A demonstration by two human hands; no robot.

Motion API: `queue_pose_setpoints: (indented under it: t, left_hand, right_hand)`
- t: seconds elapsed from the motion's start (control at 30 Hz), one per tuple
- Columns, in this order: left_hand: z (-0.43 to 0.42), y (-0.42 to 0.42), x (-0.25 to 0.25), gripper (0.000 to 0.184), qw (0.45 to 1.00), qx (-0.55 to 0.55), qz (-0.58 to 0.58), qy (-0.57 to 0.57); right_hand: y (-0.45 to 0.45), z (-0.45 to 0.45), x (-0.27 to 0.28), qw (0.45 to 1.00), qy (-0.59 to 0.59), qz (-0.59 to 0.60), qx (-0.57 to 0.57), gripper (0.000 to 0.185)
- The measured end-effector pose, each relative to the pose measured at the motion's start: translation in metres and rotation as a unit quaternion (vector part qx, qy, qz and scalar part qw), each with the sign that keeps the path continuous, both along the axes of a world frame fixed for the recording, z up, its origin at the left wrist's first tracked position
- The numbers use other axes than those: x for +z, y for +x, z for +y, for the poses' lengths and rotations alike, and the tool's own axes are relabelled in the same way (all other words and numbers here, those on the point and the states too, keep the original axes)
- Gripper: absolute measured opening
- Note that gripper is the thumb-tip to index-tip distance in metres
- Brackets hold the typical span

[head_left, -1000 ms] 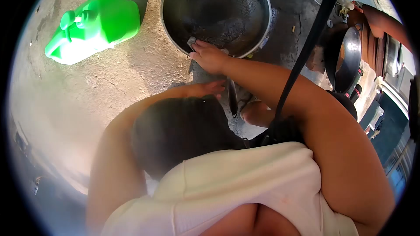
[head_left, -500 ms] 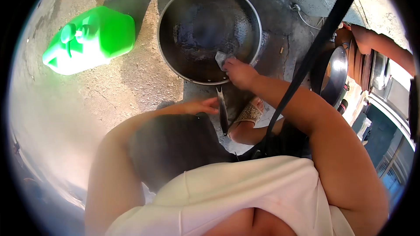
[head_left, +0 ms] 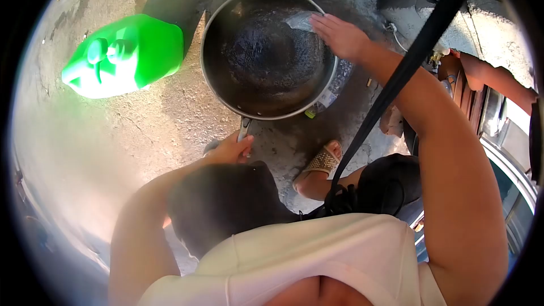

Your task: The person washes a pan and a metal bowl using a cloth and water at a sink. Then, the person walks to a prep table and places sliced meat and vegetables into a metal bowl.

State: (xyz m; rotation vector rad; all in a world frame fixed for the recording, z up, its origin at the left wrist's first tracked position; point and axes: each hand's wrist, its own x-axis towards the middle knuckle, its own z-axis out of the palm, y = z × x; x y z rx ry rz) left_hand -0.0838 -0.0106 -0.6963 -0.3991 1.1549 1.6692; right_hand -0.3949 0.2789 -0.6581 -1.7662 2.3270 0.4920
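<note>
A large dark frying pan (head_left: 266, 93) with a pale metal rim stands at the top middle, its inside wet and streaked. My left hand (head_left: 231, 150) is closed round the pan's handle (head_left: 245, 127), covering most of it. At the pan's upper right edge, my right hand (head_left: 343, 37) presses a crumpled, translucent greyish scrap (head_left: 302, 21) against the inner wall. That scrap looks like plastic, though its exact kind is unclear. Beside the pan's right side lies a clear plastic bottle (head_left: 327, 97) with a green cap, partly hidden by the rim.
A bright green jug (head_left: 153, 51) rests on the concrete ground to the left. My sandalled foot (head_left: 324, 161) is below the pan. A dark strap (head_left: 396, 85) hangs across the view. Another person's arm (head_left: 498, 76) shows at the right.
My left hand has taken hold of the handle, which has swung left. My right hand has moved up along the pan's right side with the scrap. The bottle has come into view.
</note>
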Motion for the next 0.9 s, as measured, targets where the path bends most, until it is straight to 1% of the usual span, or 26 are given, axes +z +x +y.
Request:
queue_pose_setpoints:
  t: [0.03, 0.07, 0.1, 0.13, 0.17, 0.2, 0.23, 0.27, 0.3, 0.33, 0.37, 0.4, 0.43, 0.47, 0.5, 0.57, 0.6, 0.67, 0.7, 0.73, 0.77, 0.8, 0.83, 0.87, 0.9]
  left_hand:
    - [-0.008, -0.005, 0.006, 0.028, 0.998, 0.013, -0.001, -0.058]
    - [-0.014, -0.009, 0.011, 0.029, 0.993, 0.023, -0.006, -0.117]
    - [-0.015, -0.013, 0.011, 0.029, 0.993, 0.022, -0.007, -0.114]
    - [-0.014, -0.018, 0.013, 0.029, 0.995, 0.008, 0.009, -0.100]
    - [-0.014, -0.026, 0.016, 0.029, 0.996, -0.001, 0.028, -0.090]
    - [-0.014, -0.041, 0.038, 0.030, 0.987, -0.072, 0.049, -0.132]
    - [-0.013, -0.042, 0.034, 0.030, 0.987, -0.068, 0.049, -0.135]
    - [-0.011, -0.040, 0.027, 0.030, 0.989, -0.058, 0.046, -0.125]
    - [-0.010, -0.037, 0.019, 0.030, 0.991, -0.048, 0.043, -0.114]
    - [-0.011, -0.034, 0.011, 0.031, 0.987, -0.056, 0.085, -0.128]
    - [-0.014, -0.036, 0.010, 0.031, 0.987, -0.055, 0.082, -0.128]
    - [-0.017, -0.039, 0.011, 0.031, 0.985, -0.072, 0.096, -0.125]
    - [-0.021, -0.040, 0.014, 0.032, 0.982, -0.089, 0.111, -0.122]
    - [-0.022, -0.042, 0.016, 0.032, 0.982, -0.087, 0.112, -0.123]
    - [-0.021, -0.045, 0.020, 0.032, 0.980, -0.102, 0.104, -0.138]
    - [-0.019, -0.046, 0.020, 0.032, 0.977, -0.114, 0.097, -0.150]
    - [-0.019, -0.044, 0.017, 0.032, 0.977, -0.114, 0.100, -0.150]
    - [-0.017, -0.046, 0.016, 0.033, 0.974, -0.122, 0.107, -0.158]
    - [-0.017, -0.047, 0.014, 0.033, 0.975, -0.120, 0.108, -0.155]
    - [-0.017, -0.047, 0.012, 0.034, 0.974, -0.131, 0.107, -0.152]
    - [-0.018, -0.046, 0.011, 0.034, 0.973, -0.141, 0.104, -0.149]
    - [-0.018, -0.041, 0.006, 0.034, 0.974, -0.139, 0.102, -0.149]
    - [-0.017, -0.034, -0.001, 0.035, 0.972, -0.123, 0.132, -0.152]
    - [-0.015, -0.032, -0.005, 0.036, 0.969, -0.106, 0.163, -0.156]
    - [-0.016, -0.035, 0.000, 0.036, 0.969, -0.103, 0.162, -0.155]
  right_hand:
    - [0.030, 0.012, -0.003, 0.993, 0.019, -0.063, -0.103, 0.043]
    - [0.064, 0.017, 0.002, 0.983, 0.073, -0.096, -0.137, 0.046]
    - [0.096, 0.014, 0.010, 0.966, 0.117, -0.140, -0.182, 0.047]
    - [0.129, 0.009, 0.007, 0.941, 0.138, -0.202, -0.233, 0.052]
    - [0.159, -0.004, 0.001, 0.909, 0.115, -0.271, -0.294, 0.054]
    - [0.187, -0.023, -0.008, 0.868, 0.092, -0.338, -0.352, 0.056]
    - [0.208, -0.052, -0.015, 0.822, 0.050, -0.377, -0.423, 0.060]
    - [0.219, -0.089, -0.024, 0.754, -0.014, -0.420, -0.505, 0.063]
    - [0.210, -0.128, -0.038, 0.685, -0.086, -0.494, -0.528, 0.066]
    - [0.193, -0.176, -0.030, 0.603, -0.145, -0.495, -0.609, 0.068]
    - [0.167, -0.212, -0.045, 0.526, -0.249, -0.494, -0.646, 0.070]
    - [0.127, -0.240, -0.044, 0.431, -0.273, -0.467, -0.722, 0.069]
    - [0.082, -0.249, -0.021, 0.232, -0.408, -0.482, -0.740, 0.069]
    - [0.038, -0.246, 0.007, 0.021, -0.520, -0.469, -0.713, 0.068]
    - [0.007, -0.231, 0.023, -0.045, -0.603, -0.385, -0.698, 0.062]
    - [-0.031, -0.186, 0.005, -0.038, -0.572, -0.416, -0.706, 0.056]
    - [-0.023, -0.186, -0.003, -0.036, -0.574, -0.414, -0.706, 0.056]
    - [0.014, -0.200, -0.014, 0.216, -0.534, -0.424, -0.699, 0.055]
    - [0.052, -0.220, -0.011, 0.348, -0.514, -0.384, -0.684, 0.051]
    - [0.083, -0.231, -0.049, 0.517, -0.479, -0.285, -0.649, 0.050]
    - [0.123, -0.231, -0.057, 0.593, -0.460, -0.253, -0.611, 0.049]
    - [0.153, -0.222, -0.052, 0.618, -0.463, -0.261, -0.579, 0.048]
    - [0.171, -0.212, -0.046, 0.642, -0.465, -0.268, -0.547, 0.048]
    - [0.174, -0.200, -0.040, 0.644, -0.464, -0.269, -0.546, 0.048]
    - [0.174, -0.188, -0.034, 0.661, -0.455, -0.306, -0.512, 0.043]
